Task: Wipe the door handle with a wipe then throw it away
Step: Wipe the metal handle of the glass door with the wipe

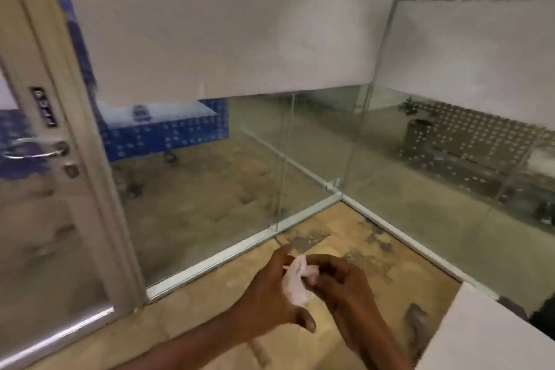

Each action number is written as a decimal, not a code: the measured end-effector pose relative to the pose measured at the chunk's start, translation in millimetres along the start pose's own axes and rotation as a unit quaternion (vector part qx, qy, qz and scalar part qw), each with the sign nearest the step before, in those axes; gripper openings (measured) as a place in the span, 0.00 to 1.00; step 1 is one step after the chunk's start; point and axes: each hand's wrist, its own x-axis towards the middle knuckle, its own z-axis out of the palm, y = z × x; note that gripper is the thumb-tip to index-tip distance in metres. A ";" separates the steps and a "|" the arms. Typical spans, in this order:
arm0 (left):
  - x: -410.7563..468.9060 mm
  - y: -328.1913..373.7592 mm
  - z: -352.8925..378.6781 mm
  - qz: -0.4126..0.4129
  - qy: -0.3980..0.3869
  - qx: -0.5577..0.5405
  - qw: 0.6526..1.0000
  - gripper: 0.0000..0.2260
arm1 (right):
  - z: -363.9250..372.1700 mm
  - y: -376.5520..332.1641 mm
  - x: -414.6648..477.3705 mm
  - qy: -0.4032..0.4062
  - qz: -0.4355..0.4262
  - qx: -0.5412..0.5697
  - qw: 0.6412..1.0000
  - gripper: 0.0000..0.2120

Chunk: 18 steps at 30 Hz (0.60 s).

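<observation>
A crumpled white wipe [295, 279] is held between both my hands, low in the middle of the view above the floor. My left hand [270, 294] cups it from the left with fingers partly spread. My right hand [342, 282] pinches its right end. The silver lever door handle [33, 151] sits on a pale-framed glass door [75, 159] at the far left, well away from both hands, with a keyhole below it and a small dark sign above it.
Glass partition walls [300, 144] with a frosted band meet in a corner ahead. A white surface [495, 333] fills the bottom right corner. The floor [345, 237] is beige with dark worn patches. No bin is in view.
</observation>
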 end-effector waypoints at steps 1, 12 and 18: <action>-12.7 -1.4 -32.5 0.019 0.019 0.019 0.999 0.53 | 35.1 -3.9 14.2 -0.027 -0.013 0.002 1.000 0.17; -160.1 -51.2 -337.1 0.007 0.309 0.246 0.919 0.17 | 382.5 -4.6 108.4 -0.141 -0.099 -0.011 0.985 0.17; -204.1 -78.1 -444.4 -0.019 0.380 0.270 0.885 0.19 | 492.2 1.7 135.2 -0.198 -0.066 0.024 0.978 0.04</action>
